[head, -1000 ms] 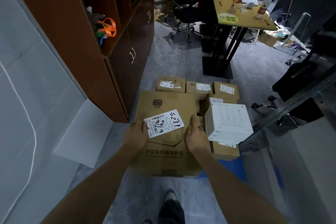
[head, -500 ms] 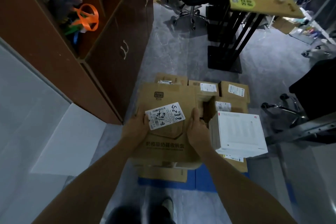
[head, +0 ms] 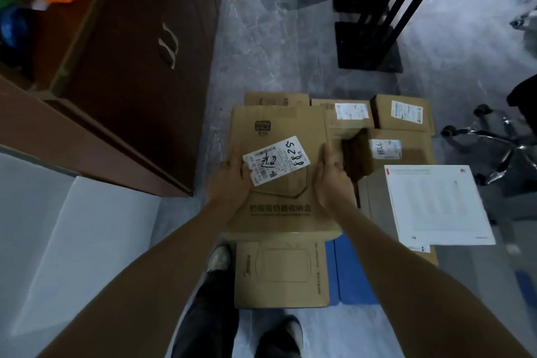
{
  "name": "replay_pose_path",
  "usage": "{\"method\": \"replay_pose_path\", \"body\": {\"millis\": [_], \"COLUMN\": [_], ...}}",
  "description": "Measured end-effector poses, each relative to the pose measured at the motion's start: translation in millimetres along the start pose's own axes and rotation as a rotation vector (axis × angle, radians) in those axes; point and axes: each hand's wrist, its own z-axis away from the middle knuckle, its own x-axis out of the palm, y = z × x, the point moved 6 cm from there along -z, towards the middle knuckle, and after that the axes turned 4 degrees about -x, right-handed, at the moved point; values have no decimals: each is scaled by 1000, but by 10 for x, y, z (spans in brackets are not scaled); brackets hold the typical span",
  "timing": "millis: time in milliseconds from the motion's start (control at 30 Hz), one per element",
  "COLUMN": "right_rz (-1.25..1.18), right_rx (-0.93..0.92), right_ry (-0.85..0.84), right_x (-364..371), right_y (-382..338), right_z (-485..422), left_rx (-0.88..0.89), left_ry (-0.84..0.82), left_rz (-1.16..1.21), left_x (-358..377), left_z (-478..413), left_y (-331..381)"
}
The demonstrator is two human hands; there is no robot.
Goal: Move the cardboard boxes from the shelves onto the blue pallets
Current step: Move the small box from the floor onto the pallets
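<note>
Head camera is showing both arms reaching forward and down, the left hand (head: 232,180) and right hand (head: 331,183) each gripping a side edge of one large cardboard box (head: 279,212), thumbs lying on top. It is hovering over the blue pallet (head: 348,270), where at least six other brown boxes (head: 282,273) and one white box (head: 436,203) are sitting.

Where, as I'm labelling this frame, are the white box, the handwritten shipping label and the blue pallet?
white box (head: 436,203), head view, middle of its top.
shipping label (head: 276,160), head view, its centre.
blue pallet (head: 348,270), head view, its bare strip.
</note>
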Motion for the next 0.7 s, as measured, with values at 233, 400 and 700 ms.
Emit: {"method": "replay_pose_path", "body": {"millis": [233,400,700], "right_rz": [36,53,9], "right_rx": [57,29,44], "right_ry": [-9,15,-10], "right_x": [480,692,1075], "right_y": [288,447,613], "right_z": [-557,-884,-1065], "left_rx": [-6,-12,-69], "left_ry": [-7,20,-21], "left_rz": [69,12,44], "left_x": [466,766,1104], "left_z": [-501,-744,-957], "left_y": [-102,-175,-335]}}
